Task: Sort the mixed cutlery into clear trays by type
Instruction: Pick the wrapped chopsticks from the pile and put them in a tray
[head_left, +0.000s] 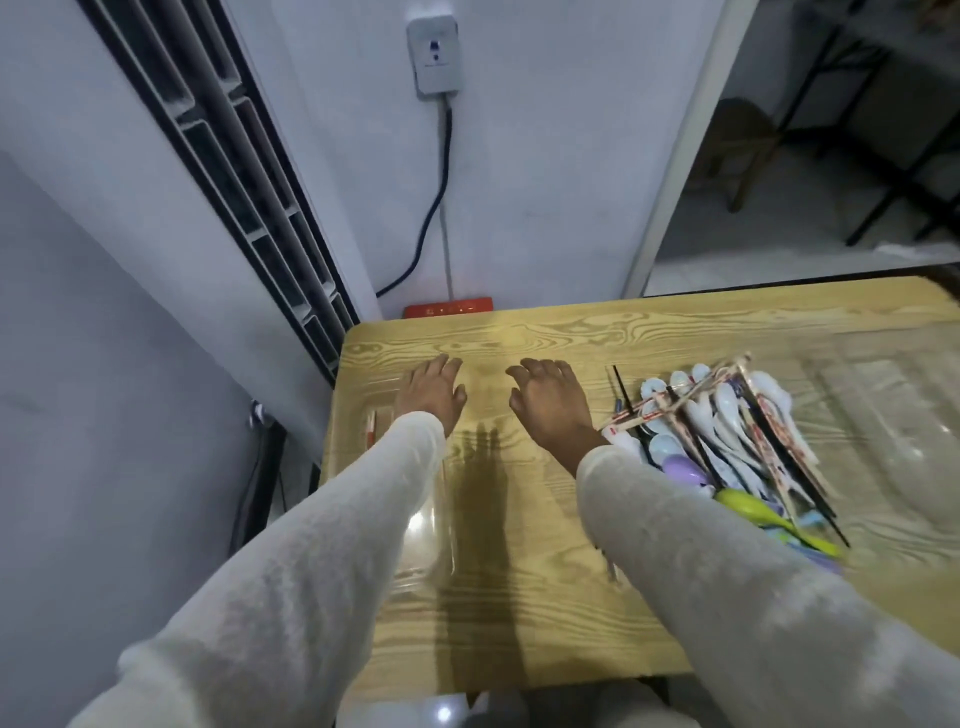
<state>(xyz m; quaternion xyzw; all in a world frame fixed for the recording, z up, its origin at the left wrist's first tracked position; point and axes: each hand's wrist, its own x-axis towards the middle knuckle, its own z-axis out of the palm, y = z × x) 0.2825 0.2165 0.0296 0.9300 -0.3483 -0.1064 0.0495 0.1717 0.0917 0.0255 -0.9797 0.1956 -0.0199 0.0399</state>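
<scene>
Currently on view, item by item.

Table (545, 597): pale wood-grain top, pushed against a grey wall.

Left hand (431, 395): palm down, fingers loosely spread and relaxed, grasping nothing. It lies at the far end of the near-left clear tray (423, 540); I cannot tell whether it touches the surface. A white sleeve (291, 571) covers the arm to the wrist.

Right hand (550, 408): palm down, fingers slack and slightly curled, also grasping nothing. It sits just beside the left hand, between that tray and the cutlery heap.

Cutlery heap (727, 447): unsorted, to the right of the right hand and partly hidden by the right forearm. Contents:
- white ceramic spoons (724, 402);
- paper-wrapped chopsticks (670, 402) lying crosswise;
- black chopsticks (789, 457);
- one purple spoon (685, 470);
- one green spoon (748, 506).

Wrapped pair (370, 428): one paper-sleeved set of chopsticks, inside the near-left clear tray beside the left wrist.

Far-right clear tray (893, 415): transparent and glossy, beyond the heap; contents not discernible.

Wall fittings: grey socket box (434, 54), dark cable (434, 202) hanging from it, red device (449, 307) just behind the table edge, louvred vent (234, 171) to the left.
</scene>
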